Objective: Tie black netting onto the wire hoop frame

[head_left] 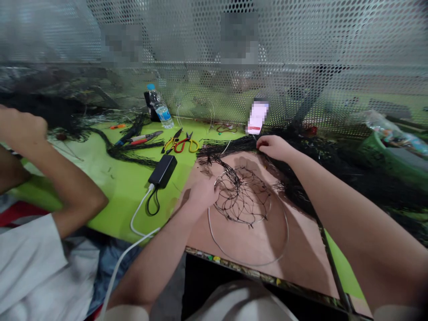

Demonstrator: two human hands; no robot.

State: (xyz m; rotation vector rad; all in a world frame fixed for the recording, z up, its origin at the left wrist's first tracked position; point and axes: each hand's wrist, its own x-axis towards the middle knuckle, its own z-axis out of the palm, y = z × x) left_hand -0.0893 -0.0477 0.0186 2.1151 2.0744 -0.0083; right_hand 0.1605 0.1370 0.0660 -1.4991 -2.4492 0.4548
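A black knotted net (237, 180) lies spread over a pinkish-brown board, with a large thin wire ring (249, 265) under and around it. My left hand (204, 192) is closed at the left side of the net, its fingertips pinching the ring and net edge. Loose black strands run from the net up to a bundle of black cord (230, 145) along the board's far edge. Over that bundle, near the lit phone (257, 118), my right hand (274, 148) has its fingers curled together. What sits between those fingers, if anything, is hidden.
Pliers and cutters (182, 145) lie on the green table left of the board. Nearer are a black box (162, 170) and white cable (133, 218). A water bottle (163, 113) stands behind. A co-worker's arm (67, 174) is at left; a green basket (384, 154) at right.
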